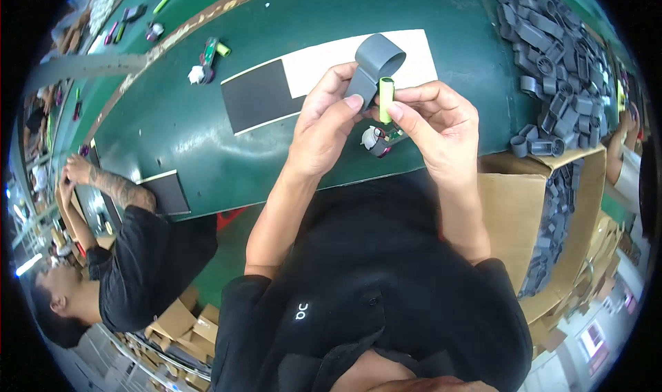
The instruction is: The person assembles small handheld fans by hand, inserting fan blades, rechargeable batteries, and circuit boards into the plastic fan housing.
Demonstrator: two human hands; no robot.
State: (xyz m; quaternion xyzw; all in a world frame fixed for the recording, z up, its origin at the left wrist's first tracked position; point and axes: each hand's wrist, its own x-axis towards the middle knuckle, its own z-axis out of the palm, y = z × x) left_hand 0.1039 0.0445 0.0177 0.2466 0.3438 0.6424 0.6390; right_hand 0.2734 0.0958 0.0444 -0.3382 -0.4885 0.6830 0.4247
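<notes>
Left hand [321, 124] holds the grey shell [369, 53] between thumb and fingers, with its round end pointing away from the person. Right hand [445, 119] pinches the green cell [387, 101] between thumb and fingertips; if the cell touches the shell, I cannot tell. In the view, the shell overlaps the white sheet [414, 55], and the cell is by the sheet's near side. On the person's side of the sheet, below the hands, lies a small unit [374, 141] with white and purple parts; whether something joins it to the cell is hidden.

From here, in my judgement, the cell could slip, because only the finger ends keep it. If it is joined to the unit, a strong pull could strain this joint. A shell that turns in the grip could also knock the cell.

About edges: the near edge of the table [331, 26] runs between the sheet and the person, close to the unit, so a dropped round cell may roll over it. Room for moving is better beyond the sheet. Left of the sheet is a black pad [258, 97], and farther left another unit [201, 73]. Right of the sheet, after a strip of table, a pile [552, 68] of shells limits the right arm, and nearer the person stands a carton [507, 216].
</notes>
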